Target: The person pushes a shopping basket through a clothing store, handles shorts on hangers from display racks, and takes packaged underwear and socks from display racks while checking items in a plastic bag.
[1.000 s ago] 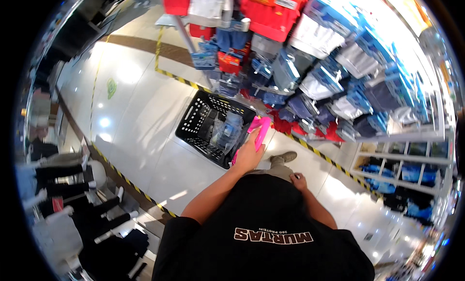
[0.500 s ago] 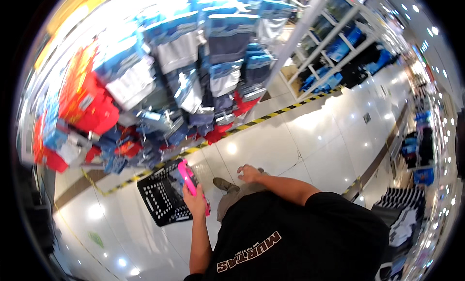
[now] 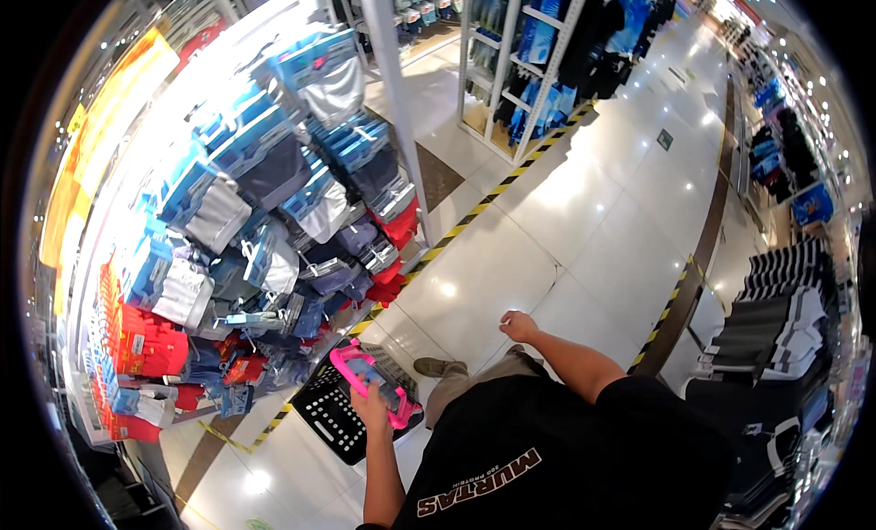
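Observation:
My left hand (image 3: 372, 407) is closed round the bright pink handle (image 3: 345, 358) of a black shopping basket (image 3: 319, 404). The basket hangs at my left side, low over the floor, and its walls are full of square holes. Something blue-grey shows under the handle, but I cannot make out what it is. In front of my body, my right hand (image 3: 518, 326) is loosely curled with nothing visible in it. It touches none of the goods.
To my left stands a rack of hanging packaged garments (image 3: 265, 169) in blue, grey, white and red. Black-and-yellow tape (image 3: 484, 204) edges the tiled walkway (image 3: 602, 220). A white shelf unit (image 3: 538, 73) stands farther ahead. Folded grey and striped clothes (image 3: 762, 315) lie to my right.
My view has turned and moved forward along the aisle, so the garment rack sits farther left. The basket is still in my left hand. My right hand has curled more and swung slightly.

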{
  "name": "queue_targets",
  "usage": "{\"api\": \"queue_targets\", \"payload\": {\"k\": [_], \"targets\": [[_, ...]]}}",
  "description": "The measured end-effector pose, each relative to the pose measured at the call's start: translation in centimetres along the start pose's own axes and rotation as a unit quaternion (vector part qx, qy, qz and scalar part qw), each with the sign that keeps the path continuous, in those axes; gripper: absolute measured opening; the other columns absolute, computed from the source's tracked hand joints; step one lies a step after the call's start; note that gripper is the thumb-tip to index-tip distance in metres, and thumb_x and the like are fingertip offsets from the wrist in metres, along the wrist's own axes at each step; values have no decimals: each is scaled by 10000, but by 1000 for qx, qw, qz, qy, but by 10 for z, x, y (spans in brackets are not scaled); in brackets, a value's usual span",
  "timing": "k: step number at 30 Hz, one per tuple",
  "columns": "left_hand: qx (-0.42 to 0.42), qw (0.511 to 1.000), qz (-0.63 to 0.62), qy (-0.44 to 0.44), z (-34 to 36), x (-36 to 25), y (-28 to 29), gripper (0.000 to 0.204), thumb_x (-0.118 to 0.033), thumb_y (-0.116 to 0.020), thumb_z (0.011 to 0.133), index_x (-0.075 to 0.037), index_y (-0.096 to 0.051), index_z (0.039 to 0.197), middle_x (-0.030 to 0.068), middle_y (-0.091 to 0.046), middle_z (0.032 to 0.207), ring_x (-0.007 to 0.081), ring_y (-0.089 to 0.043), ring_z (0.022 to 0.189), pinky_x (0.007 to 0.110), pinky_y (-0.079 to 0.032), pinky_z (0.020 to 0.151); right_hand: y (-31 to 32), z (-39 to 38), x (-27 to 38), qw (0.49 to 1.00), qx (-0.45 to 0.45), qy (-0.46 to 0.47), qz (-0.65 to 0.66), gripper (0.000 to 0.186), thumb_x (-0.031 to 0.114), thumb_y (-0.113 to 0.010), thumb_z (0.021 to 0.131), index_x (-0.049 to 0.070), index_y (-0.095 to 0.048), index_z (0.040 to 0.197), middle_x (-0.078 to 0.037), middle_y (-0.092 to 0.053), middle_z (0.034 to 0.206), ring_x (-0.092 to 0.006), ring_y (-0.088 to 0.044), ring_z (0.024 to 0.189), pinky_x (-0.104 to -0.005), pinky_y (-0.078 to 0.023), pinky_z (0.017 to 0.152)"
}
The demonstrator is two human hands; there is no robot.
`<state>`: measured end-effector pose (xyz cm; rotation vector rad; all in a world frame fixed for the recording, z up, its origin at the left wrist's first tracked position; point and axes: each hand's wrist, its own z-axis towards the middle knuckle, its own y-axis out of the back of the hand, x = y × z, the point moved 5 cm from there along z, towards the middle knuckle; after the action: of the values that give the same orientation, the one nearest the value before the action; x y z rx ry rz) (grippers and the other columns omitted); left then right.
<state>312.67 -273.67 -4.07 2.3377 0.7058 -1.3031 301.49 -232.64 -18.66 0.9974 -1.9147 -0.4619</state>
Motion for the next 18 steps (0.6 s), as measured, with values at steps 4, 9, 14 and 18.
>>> {"api": "queue_targets", "payload": {"k": [4, 9, 14, 18], "targets": [[35, 999, -12, 3, -2, 5, -36, 348, -65, -584, 898, -4, -492, 1228, 23, -499, 670, 99, -426, 408, 257, -375, 363, 18, -34, -80, 998, -35, -53, 25, 336, 336, -687, 778, 79, -714, 994, -160, -724, 905, -309, -692, 881, -404, -542, 836], [30, 999, 20, 2, -6, 10, -61, 311, -70, -589, 886, 6, -536, 1183, 18, -503, 660, 99, -423, 408, 256, -367, 365, 28, -77, -155, 993, -24, -107, 48, 313, 320, -685, 778, 77, -722, 972, -152, -728, 916, -315, -692, 887, -396, -541, 838], [36, 997, 73, 4, -18, 3, -60, 286, -101, -601, 891, -9, -563, 1159, -10, -483, 622, 87, -417, 410, 247, -356, 356, 45, -103, -219, 986, -36, -143, 74, 329, 321, -691, 764, 76, -725, 982, -155, -724, 945, -322, -687, 916, -411, -538, 849], [22, 995, 101, -4, -22, 9, -80, 225, -154, -623, 906, -27, -607, 1091, -26, -470, 589, 85, -416, 397, 247, -355, 352, 66, -112, -255, 982, -34, -171, 72, 327, 326, -675, 783, 83, -719, 997, -169, -702, 1029, -360, -653, 1009, -430, -519, 904]]}}
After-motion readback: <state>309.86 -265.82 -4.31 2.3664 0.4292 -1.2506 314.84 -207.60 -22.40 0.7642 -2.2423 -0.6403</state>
